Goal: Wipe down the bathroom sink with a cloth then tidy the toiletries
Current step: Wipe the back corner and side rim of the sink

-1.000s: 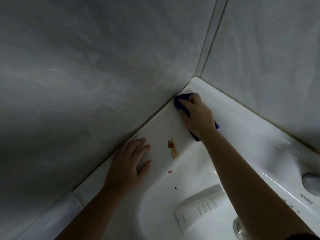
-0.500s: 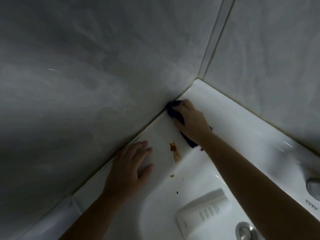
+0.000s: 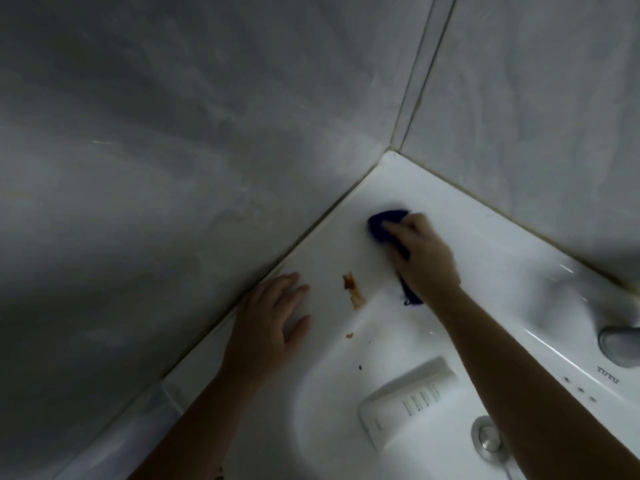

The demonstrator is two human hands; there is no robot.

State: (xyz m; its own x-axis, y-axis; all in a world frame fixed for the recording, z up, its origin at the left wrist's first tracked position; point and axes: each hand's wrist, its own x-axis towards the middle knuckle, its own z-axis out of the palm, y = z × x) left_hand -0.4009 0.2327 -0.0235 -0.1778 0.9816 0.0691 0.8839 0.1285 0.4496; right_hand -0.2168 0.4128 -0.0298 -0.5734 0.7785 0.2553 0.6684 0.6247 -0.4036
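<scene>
A white sink (image 3: 491, 244) fills the lower right, set into a grey tiled corner. My right hand (image 3: 420, 252) grips a dark blue cloth (image 3: 384, 221) and presses it on the sink's back ledge, a little out from the left wall. My left hand (image 3: 268, 318) rests flat on the left ledge, fingers straight, beside the wall joint. A brown smear (image 3: 353, 291) lies on the ledge between the two hands, with small brown spots (image 3: 349, 335) below it. A white toiletry tube (image 3: 405, 403) lies inside the basin.
The metal drain plug (image 3: 488, 439) sits at the basin's bottom. A chrome tap part (image 3: 620, 346) shows at the right edge, with a logo and overflow holes (image 3: 580, 389) beneath. Grey tiled walls (image 3: 173, 168) close in on the left and back.
My right hand has dragged the cloth away from the left wall joint toward the right along the back ledge. The left hand has stayed flat in place.
</scene>
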